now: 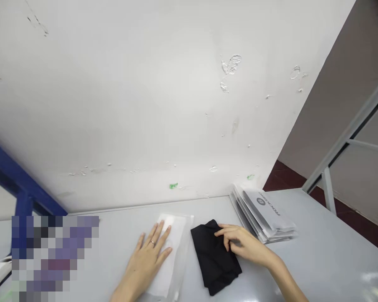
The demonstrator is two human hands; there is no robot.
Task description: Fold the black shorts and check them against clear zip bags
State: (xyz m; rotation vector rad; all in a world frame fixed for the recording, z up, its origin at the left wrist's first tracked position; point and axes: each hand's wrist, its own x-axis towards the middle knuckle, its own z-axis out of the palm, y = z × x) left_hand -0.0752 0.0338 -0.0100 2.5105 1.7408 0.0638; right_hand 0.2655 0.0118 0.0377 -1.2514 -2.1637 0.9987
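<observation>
My left hand point(148, 253) lies flat, fingers spread, on a clear plastic bag with a white sheet inside point(174, 245) on the grey table point(318, 260). A ring shows on one finger. To its right lies a folded black cloth point(212, 260). My right hand point(239, 243) rests on the cloth's right edge, fingers curled and pinching the fabric near its top corner.
A stack of several flat packaged bags with a dark logo point(264, 214) sits at the table's back right, close to my right hand. A white scuffed wall point(164, 105) rises behind the table. A grey metal rack frame point(343, 142) stands at right. A blurred patch covers the lower left.
</observation>
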